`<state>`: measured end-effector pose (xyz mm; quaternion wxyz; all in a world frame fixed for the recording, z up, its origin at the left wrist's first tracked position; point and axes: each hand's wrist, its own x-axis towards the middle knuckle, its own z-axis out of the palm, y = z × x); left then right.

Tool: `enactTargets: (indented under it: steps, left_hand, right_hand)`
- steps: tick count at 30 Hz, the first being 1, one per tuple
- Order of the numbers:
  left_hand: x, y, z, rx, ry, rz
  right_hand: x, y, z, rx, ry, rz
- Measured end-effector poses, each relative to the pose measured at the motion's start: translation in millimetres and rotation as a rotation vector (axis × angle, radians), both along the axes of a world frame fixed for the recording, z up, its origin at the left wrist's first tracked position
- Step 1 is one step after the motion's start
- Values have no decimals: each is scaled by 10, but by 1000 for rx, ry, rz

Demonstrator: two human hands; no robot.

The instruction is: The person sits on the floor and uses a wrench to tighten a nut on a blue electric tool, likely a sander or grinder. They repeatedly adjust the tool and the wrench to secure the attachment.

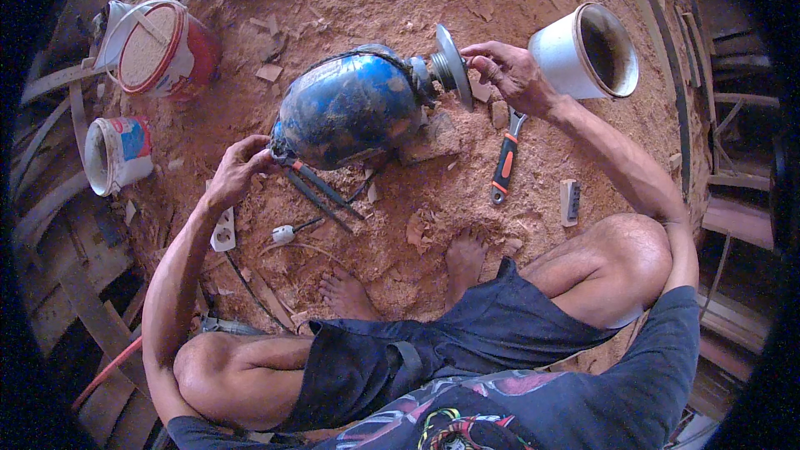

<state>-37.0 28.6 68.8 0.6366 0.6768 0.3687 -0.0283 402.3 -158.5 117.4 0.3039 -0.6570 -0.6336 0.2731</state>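
A worn blue motor point(346, 108) lies on its side on the sawdust, with a round grey disc point(451, 65) on the shaft at its right end. My left hand point(242, 168) has its fingers closed at the motor's left end, right by the head of pliers with orange and black handles point(321, 189). Whether those fingers pinch the motor's end or the pliers' head is unclear. At the disc's outer face, the fingers of my right hand point(515, 77) are pinched near its centre; what they hold is hidden. Below that hand lies an adjustable wrench point(506, 162) with an orange and black handle.
A red and white bucket point(171, 54) of sawdust and a small tub point(117, 156) stand at left. At upper right a white bucket point(575, 54) lies tipped. A socket strip point(223, 231), a white plug point(284, 234) and a small block point(570, 202) lie nearer me. Wood scraps point(737, 108) line the sides.
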Motion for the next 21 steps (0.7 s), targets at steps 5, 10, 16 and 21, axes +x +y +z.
enactTargets:
  steps: [5,10,16,21]
  left_hand:
    - [-63,55,-111,-123,20,-14]
    - [-68,29,-135,-235,47,139]
    - [28,-43,-74,2,-71,115]
    - [-5,-24,-107,-28,-10,73]
  right_hand:
    - [22,-7,-20,-97,84,-31]
    - [-29,9,-20,-107,134,-49]
    - [-77,-6,20,-104,168,-12]
    - [-83,-24,-63,-78,213,-18]
